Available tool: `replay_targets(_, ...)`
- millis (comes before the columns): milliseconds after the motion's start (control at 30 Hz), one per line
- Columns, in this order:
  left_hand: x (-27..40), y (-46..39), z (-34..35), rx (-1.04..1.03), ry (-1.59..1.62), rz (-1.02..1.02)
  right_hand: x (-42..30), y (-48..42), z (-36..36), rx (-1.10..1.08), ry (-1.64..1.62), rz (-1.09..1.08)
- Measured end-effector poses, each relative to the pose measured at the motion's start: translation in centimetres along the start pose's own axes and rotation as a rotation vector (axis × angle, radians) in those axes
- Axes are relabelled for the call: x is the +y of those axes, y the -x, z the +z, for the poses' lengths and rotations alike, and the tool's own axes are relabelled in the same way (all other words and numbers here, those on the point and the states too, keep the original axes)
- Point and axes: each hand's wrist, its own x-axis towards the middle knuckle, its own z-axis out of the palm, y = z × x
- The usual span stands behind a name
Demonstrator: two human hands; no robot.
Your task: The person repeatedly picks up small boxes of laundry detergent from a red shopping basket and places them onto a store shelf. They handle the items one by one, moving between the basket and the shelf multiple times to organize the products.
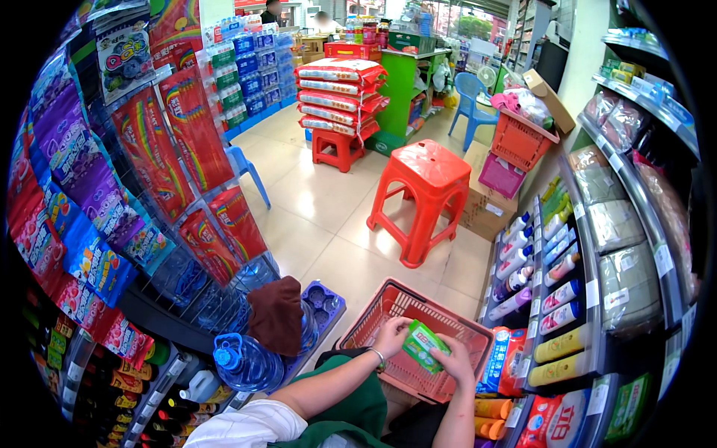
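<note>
A green packet (425,346) with printing on it is held between both hands over a red plastic shopping basket (386,302). My left hand (392,337), with a bracelet at the wrist, grips the packet's left end. My right hand (455,358) holds its right side, fingers along the edge. The basket stands on the tiled floor before me, and what shows of its inside is bare slatted wall and bottom. A green apron (347,392) covers my lap.
Shelves of bottles (512,263) and bagged goods rise at the right. A red plastic stool (428,168) stands beyond the basket. At the left are hanging snack packets (89,168), a large water bottle (246,364) and a brown cloth (275,316). Two people are far back.
</note>
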Motion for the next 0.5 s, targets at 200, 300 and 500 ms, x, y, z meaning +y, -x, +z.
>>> replay_targets(200,-0.5,-0.1,0.2,0.045,-0.017,-0.013,0.2,0.1,0.6,-0.019,0.017,-0.048)
replay_targets(300,-0.6,-0.3,0.8,0.001,0.017,-0.048,0.1,0.7,0.5,0.009,0.066,-0.021)
replay_targets(500,-3.3,-0.9,1.3,0.019,0.087,-0.011,0.3,1.4,1.5,0.150,0.288,-0.105)
